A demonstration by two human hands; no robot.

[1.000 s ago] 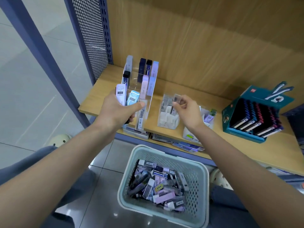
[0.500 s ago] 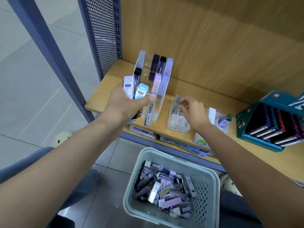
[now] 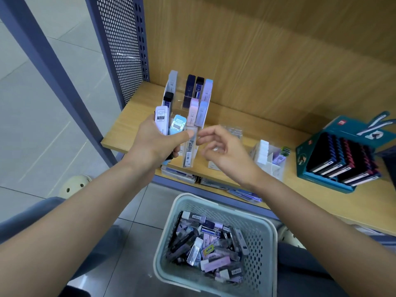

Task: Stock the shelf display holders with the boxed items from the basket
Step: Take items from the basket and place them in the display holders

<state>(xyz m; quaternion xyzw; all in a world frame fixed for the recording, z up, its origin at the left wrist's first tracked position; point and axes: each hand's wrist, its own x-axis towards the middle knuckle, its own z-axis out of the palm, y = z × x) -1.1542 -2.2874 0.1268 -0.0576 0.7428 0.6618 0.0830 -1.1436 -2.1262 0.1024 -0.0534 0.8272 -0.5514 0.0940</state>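
My left hand (image 3: 154,142) grips a bunch of small boxes in front of the shelf: a white one (image 3: 161,120), a light blue one (image 3: 177,124) and a clear one (image 3: 190,146) under the thumb. My right hand (image 3: 222,150) hovers just right of them, fingers apart, holding nothing, fingertips close to the clear box. Behind stands a clear tiered display holder (image 3: 188,97) with upright dark, pink and lilac boxes. A pale green perforated basket (image 3: 265,243) full of mixed boxed items sits on the floor below.
On the wooden shelf (image 3: 132,125) stand a low clear holder (image 3: 232,130) behind my right hand, a white divider holder (image 3: 270,155) and a teal display box of dark items (image 3: 338,157). A blue perforated upright (image 3: 122,39) borders the left side.
My right hand has left the low clear holder and moved left toward the boxes in my left hand. The view has shifted up and left.
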